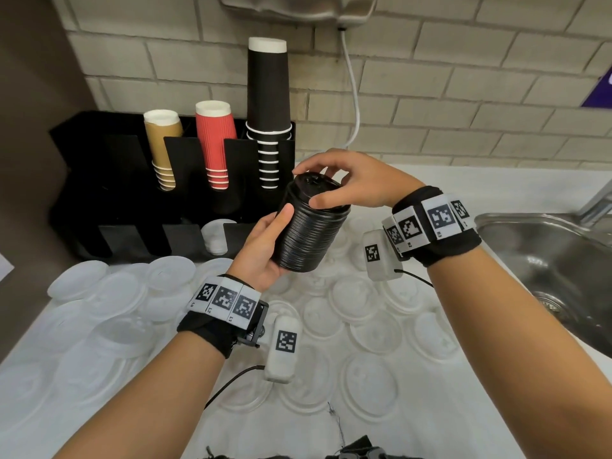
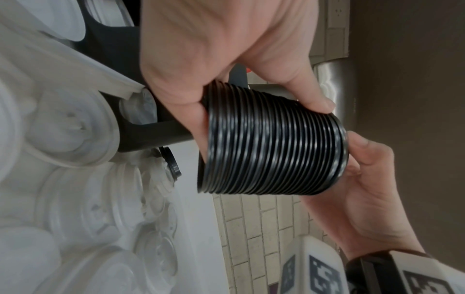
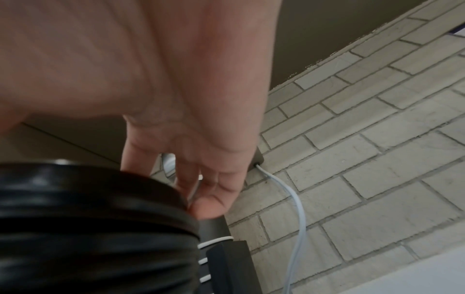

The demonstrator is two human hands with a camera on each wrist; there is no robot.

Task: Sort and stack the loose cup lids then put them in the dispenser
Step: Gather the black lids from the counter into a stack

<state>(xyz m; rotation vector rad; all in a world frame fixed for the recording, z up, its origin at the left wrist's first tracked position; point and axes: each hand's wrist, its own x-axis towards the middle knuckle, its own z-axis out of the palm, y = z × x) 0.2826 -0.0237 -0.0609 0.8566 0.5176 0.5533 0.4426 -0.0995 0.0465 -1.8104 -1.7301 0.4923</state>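
A tall stack of black lids (image 1: 311, 226) is held tilted above the counter in front of the black dispenser (image 1: 82, 180). My left hand (image 1: 265, 246) grips the stack's lower part, thumb along its side; the left wrist view shows the ribbed stack (image 2: 274, 147) in this hand (image 2: 214, 59). My right hand (image 1: 344, 183) grasps the top lid with thumb and fingertips, and the right wrist view shows those fingers (image 3: 208, 191) curled on the stack's rim (image 3: 88, 218). Many loose white lids (image 1: 357, 293) cover the counter. A short white lid stack (image 1: 215, 236) sits in a lower dispenser slot.
The dispenser's upper slots hold brown cups (image 1: 162, 144), red cups (image 1: 215, 140) and a tall column of black cups (image 1: 268, 104). A steel sink (image 1: 546, 256) lies at the right. A white cable (image 1: 354, 94) hangs down the brick wall.
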